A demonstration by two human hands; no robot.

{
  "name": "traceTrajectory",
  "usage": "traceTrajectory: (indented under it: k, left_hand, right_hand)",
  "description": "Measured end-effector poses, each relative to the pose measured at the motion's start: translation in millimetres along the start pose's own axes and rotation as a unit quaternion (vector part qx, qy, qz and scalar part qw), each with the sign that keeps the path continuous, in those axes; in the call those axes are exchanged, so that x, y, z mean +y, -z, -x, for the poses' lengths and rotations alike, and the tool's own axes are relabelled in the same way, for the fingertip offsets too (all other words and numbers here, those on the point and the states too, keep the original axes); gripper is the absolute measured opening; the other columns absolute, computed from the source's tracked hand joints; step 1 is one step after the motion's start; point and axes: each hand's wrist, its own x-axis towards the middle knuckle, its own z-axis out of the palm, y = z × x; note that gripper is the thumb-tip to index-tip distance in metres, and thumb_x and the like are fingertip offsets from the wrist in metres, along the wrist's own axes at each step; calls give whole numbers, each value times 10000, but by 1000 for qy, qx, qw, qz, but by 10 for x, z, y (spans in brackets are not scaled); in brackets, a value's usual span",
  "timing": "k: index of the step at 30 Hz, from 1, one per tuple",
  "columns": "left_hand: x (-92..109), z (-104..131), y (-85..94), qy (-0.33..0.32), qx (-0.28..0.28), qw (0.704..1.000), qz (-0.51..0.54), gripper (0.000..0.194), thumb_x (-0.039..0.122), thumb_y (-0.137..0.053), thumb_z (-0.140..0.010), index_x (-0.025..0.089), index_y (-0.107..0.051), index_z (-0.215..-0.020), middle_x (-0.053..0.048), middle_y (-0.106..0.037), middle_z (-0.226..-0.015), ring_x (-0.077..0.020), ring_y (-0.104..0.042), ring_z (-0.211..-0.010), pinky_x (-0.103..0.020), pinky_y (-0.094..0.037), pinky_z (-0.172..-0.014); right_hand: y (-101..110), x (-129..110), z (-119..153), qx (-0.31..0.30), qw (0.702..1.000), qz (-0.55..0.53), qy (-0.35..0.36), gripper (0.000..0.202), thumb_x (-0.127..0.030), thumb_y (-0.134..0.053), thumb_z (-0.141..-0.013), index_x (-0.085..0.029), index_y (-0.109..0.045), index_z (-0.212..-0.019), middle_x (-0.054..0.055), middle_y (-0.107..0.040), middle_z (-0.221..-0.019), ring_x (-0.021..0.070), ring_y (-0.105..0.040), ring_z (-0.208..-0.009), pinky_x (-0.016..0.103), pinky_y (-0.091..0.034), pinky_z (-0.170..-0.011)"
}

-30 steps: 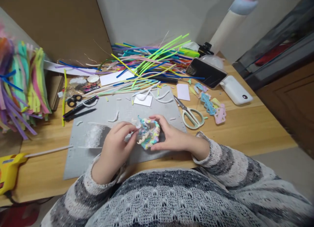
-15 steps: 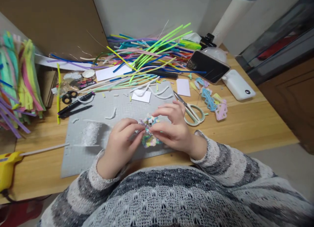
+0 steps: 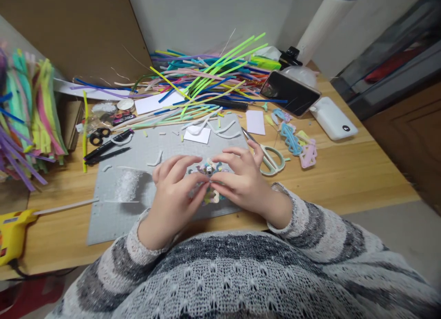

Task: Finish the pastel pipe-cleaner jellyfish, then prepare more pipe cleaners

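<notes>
A small pastel pipe-cleaner piece [image 3: 216,197], multicoloured with a small white-and-black bit near its top, is between my hands over the grey cutting mat [image 3: 113,227]. My left hand [image 3: 179,181] pinches it from the left with thumb and index finger. From the other side my right hand [image 3: 241,179] pinches it too, the thumb and fingertips meeting those of the left. Much of the piece is hidden behind my fingers. Scissors [image 3: 270,160] with pale green handles lie just beyond my right hand.
Many coloured pipe cleaners [image 3: 213,71] pile along the wall. A phone [image 3: 291,93] leans beside a white power bank [image 3: 334,119]. Finished-looking pastel shapes [image 3: 291,137] lie at right. At left are a yellow glue gun [image 3: 14,234], black pens [image 3: 106,146] and a clear-bead container [image 3: 127,185].
My left hand has shifted slightly right and its fingers have lifted and spread over the piece. Both hands' fingertips have come together, covering more of it. The view has shifted slightly.
</notes>
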Motion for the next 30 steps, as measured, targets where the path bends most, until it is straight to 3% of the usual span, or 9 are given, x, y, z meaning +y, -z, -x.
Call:
traceTrajectory:
  k: [5,14,30]
  left_hand:
    - [56,-39,45,14,-32,999,-14,33,230,-648,-846,243,-678,-840,-53,-643,-1191,-271,-517,-1148,-465,-342,-938]
    - [1,-164,145,3,-144,989,-25,49,258,-642,-862,256,-687,-845,-44,-630,-1203,-282,-494,-1174,-470,-321,-943]
    - [-18,-445,150,8,-250,968,-16,38,215,-710,-781,236,-731,-757,-61,-642,-1018,-284,-503,-1061,-484,-316,-932]
  right_hand:
    - [-83,-1,2,56,998,-19,5,82,-307,-626,-871,-265,-671,-817,-30,-666,-1147,227,-469,-1173,553,-111,-1122]
    - [-109,1,14,64,997,-29,15,71,-299,-637,-872,-257,-663,-822,-35,-676,-1145,212,-484,-1156,533,-117,-1123]
    - [-130,27,9,91,995,-19,26,96,-301,-628,-881,-252,-660,-805,-42,-695,-1079,203,-495,-1122,513,-143,-1108]
